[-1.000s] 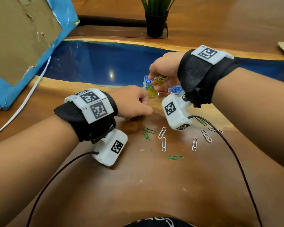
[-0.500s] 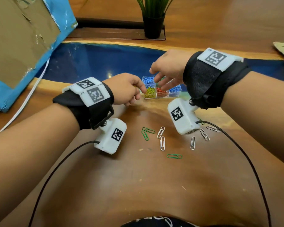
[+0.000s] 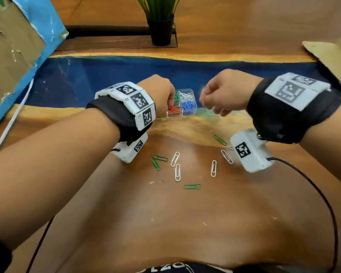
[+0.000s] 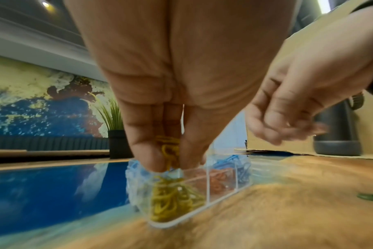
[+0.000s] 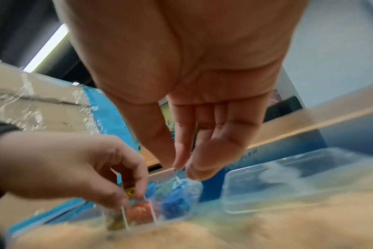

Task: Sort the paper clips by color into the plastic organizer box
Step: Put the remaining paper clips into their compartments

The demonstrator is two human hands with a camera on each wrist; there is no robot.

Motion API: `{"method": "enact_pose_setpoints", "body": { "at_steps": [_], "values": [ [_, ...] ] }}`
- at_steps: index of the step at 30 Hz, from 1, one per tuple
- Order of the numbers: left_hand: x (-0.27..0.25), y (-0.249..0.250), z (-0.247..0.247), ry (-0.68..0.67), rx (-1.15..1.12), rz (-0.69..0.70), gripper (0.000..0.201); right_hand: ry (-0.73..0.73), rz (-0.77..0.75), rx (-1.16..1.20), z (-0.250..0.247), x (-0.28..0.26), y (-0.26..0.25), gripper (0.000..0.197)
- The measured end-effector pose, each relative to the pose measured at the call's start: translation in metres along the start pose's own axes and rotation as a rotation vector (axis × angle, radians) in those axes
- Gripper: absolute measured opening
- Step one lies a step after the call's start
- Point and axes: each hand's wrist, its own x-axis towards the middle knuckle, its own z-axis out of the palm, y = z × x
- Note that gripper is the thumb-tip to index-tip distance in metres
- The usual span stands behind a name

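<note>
Left hand [image 4: 160,104] is down at the organizer box [image 3: 187,114], at its left end, fingers pinching a bunch of yellow clips [image 4: 169,151] right over the yellow compartment: that looks like the drop-off step. To the right of the box, the right hand [image 3: 222,93] hangs blurred, fingers loosely extended, nothing visibly held. Nearer than the box, green clips [image 3: 192,186] and white clips [image 3: 177,172] lie loose; picking those up comes next, I'd say.

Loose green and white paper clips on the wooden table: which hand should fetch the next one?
Probably the right hand: it looks free, while the left hand pinches yellow paper clips over the clear plastic organizer box.
</note>
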Motion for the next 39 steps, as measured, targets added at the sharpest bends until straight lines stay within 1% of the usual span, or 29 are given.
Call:
{"method": "enact_pose_setpoints", "body": {
  "at_steps": [5, 8, 13, 17, 18, 19, 23, 25, 28, 36, 39],
  "values": [
    [-0.003, -0.005, 0.001, 0.049, 0.002, 0.036, 0.018, -0.040, -0.009, -0.265, -0.002, -0.021, 0.031, 0.009],
    [-0.007, -0.008, 0.003, 0.087, -0.025, 0.045, 0.017, -0.024, -0.027, -0.368, -0.004, -0.028, 0.046, 0.011],
    [-0.016, -0.014, 0.004, 0.123, -0.087, 0.043, 0.016, 0.038, 0.027, -0.420, -0.022, -0.031, 0.063, 0.015],
    [-0.028, -0.011, 0.006, 0.184, -0.109, 0.095, 0.009, -0.034, -0.014, -0.389, -0.021, -0.036, 0.063, 0.007],
    [-0.033, -0.009, 0.005, 0.170, -0.122, 0.109, 0.005, -0.058, -0.038, -0.380, -0.017, -0.038, 0.060, 0.005],
    [-0.038, -0.006, 0.005, 0.128, -0.132, 0.120, 0.004, -0.076, -0.066, -0.376, -0.012, -0.039, 0.057, 0.002],
    [-0.058, -0.001, 0.008, -0.172, -0.094, 0.133, 0.009, -0.118, -0.151, -0.394, 0.007, -0.036, 0.041, 0.008],
    [-0.064, -0.001, 0.010, -0.252, -0.082, 0.125, 0.014, -0.133, -0.176, -0.436, 0.015, -0.034, 0.034, 0.010],
    [-0.068, 0.000, 0.014, -0.273, -0.043, 0.122, 0.018, -0.151, -0.198, -0.476, 0.025, -0.033, 0.028, 0.013],
    [-0.071, 0.008, 0.020, -0.284, 0.040, 0.185, 0.009, -0.209, -0.205, -0.507, 0.030, -0.037, 0.020, 0.016],
    [-0.072, 0.009, 0.020, -0.296, 0.040, 0.190, 0.008, -0.204, -0.219, -0.398, 0.027, -0.039, 0.018, 0.015]
  ]
}}
